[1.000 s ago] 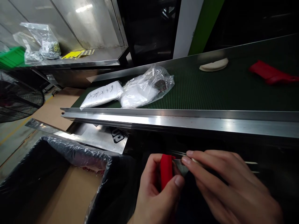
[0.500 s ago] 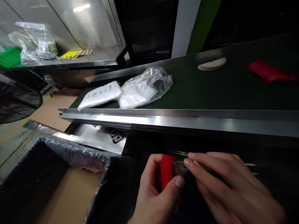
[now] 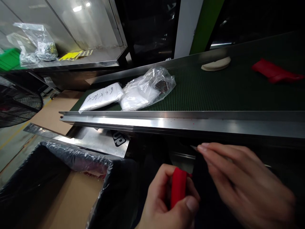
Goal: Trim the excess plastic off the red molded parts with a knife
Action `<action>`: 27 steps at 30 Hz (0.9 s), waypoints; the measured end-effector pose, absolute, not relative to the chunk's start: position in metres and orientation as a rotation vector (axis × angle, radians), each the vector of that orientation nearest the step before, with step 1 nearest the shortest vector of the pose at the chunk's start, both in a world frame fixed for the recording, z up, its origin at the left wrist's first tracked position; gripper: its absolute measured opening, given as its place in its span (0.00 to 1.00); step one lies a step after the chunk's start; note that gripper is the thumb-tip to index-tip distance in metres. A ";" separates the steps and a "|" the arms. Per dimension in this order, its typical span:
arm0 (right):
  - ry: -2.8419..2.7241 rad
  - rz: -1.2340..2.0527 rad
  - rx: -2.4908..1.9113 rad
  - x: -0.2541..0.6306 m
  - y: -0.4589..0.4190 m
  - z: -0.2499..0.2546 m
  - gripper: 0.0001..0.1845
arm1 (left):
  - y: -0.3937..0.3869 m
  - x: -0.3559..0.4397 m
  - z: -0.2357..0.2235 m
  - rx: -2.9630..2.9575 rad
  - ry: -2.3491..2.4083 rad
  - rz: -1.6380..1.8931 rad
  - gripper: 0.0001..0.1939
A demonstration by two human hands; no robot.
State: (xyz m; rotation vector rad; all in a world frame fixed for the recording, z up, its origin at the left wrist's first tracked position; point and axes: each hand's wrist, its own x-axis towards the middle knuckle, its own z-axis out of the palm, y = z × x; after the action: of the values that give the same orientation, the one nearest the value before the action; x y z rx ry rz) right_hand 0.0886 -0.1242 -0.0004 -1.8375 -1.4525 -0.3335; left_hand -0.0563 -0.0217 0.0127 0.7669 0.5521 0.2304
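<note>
The left hand point(image 3: 164, 203) grips a red piece point(image 3: 178, 187); the right hand point(image 3: 247, 181) pinches a thin pointed tool point(image 3: 193, 147), apart from it. Looks like close handwork; contact calls for minding the fingertips and the conveyor's metal rail point(image 3: 181, 123). Beyond lie plastic bags point(image 3: 143, 92).

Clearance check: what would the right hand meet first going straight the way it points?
Probably the conveyor's metal rail, ahead and to the left of the right hand; depth is unclear, so it might pass underneath.
</note>
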 end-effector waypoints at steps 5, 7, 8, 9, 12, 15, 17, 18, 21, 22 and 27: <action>-1.405 -0.174 -1.737 0.079 -0.126 0.001 0.21 | -0.019 -0.054 -0.005 0.543 0.369 0.258 0.11; -1.457 -0.148 -1.709 0.075 -0.128 0.001 0.22 | -0.018 -0.053 -0.013 0.497 0.297 0.265 0.09; -1.469 -0.139 -1.702 0.074 -0.129 0.001 0.22 | -0.018 -0.053 -0.016 0.483 0.278 0.255 0.10; -1.468 -0.134 -1.701 0.073 -0.129 0.001 0.21 | -0.019 -0.053 -0.018 0.474 0.271 0.243 0.10; -1.479 -0.125 -1.727 0.071 -0.131 0.001 0.22 | -0.022 -0.053 -0.022 0.452 0.268 0.221 0.12; -1.497 -0.122 -1.737 0.070 -0.132 0.000 0.22 | -0.024 -0.053 -0.025 0.432 0.255 0.214 0.11; -1.505 -0.123 -1.728 0.072 -0.133 -0.002 0.22 | -0.026 -0.053 -0.027 0.398 0.207 0.225 0.10; -1.512 -0.121 -1.727 0.073 -0.132 -0.004 0.22 | -0.027 -0.053 -0.028 0.378 0.167 0.235 0.10; -1.496 -0.136 -1.750 0.079 -0.128 -0.008 0.20 | -0.030 -0.055 -0.027 0.382 0.097 0.246 0.10; -1.458 -0.136 -1.756 0.080 -0.127 -0.008 0.19 | -0.031 -0.055 -0.026 0.389 0.103 0.247 0.10; -1.268 -0.092 -1.731 0.079 -0.126 -0.002 0.18 | -0.027 -0.052 -0.025 0.346 0.027 0.204 0.11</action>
State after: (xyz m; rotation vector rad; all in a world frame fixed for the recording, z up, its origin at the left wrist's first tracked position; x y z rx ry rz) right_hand 0.0795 -0.1256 -0.0025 -1.7315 -1.2676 -0.0916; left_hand -0.0525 -0.0271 -0.0248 0.3462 0.0266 0.2044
